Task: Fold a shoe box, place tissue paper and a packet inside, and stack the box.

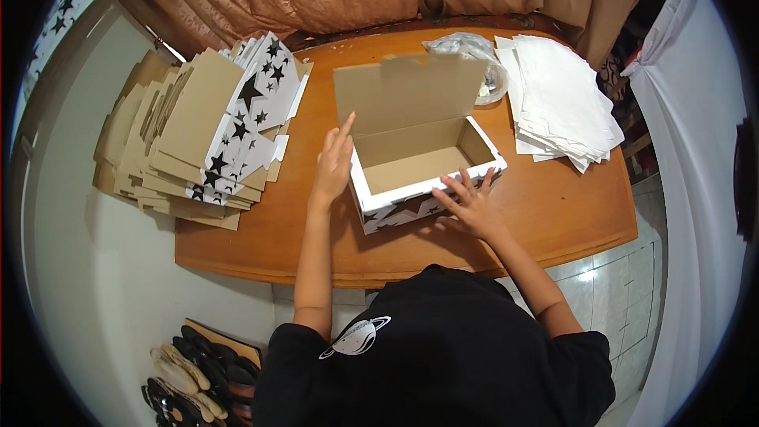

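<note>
The 2 hands are at a cardboard box (409,160) on the wooden bench (553,221). The left hand (335,166) is held flat, fingers extended, along the box's left side, its fingertips at the edge of the raised lid (411,95); whether they press on it I cannot tell. The right hand (473,209) is spread wide, its fingers on the white front rim near the right corner, gripping nothing firmly that shows. The box stands near the bench's middle, lid up at the back, plain brown inside, with black stars printed on its white outer wall.

To the left lies a pile of flattened cardboard (198,103), the top piece bearing the same printed stars. At the far side sits a clear plastic bag (496,83), and to its right a stack of white sheets (557,95). The person's black shirt (435,348) carries a white ringed-planet print (356,338).
</note>
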`<state>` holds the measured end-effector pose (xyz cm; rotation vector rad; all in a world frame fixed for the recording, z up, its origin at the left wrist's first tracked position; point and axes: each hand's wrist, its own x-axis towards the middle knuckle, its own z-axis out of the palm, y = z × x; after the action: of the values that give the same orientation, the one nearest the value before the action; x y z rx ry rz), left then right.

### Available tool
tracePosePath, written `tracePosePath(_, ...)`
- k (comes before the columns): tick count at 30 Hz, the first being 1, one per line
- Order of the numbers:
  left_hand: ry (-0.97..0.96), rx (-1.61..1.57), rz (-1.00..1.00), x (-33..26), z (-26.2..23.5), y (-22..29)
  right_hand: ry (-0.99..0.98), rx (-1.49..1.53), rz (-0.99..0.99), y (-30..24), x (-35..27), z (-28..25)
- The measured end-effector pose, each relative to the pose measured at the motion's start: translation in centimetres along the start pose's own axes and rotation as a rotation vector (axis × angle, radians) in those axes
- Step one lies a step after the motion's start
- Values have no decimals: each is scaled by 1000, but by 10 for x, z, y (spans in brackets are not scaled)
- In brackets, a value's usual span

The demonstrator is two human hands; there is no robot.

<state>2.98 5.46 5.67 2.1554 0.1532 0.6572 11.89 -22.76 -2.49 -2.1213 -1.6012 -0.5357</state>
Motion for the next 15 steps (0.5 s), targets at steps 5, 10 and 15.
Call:
tracePosePath(5, 93, -30, -248, -16, 17, -55, -57, -85, -36, -3, -4, 3)
tracePosePath(10, 19, 127, -505, -9, 34, -52, -93, -61, 173, 3, -6, 8)
tracePosePath(15, 45, 855, -404, -2, 67, -27, -60, 69, 272, -1, 2, -7)
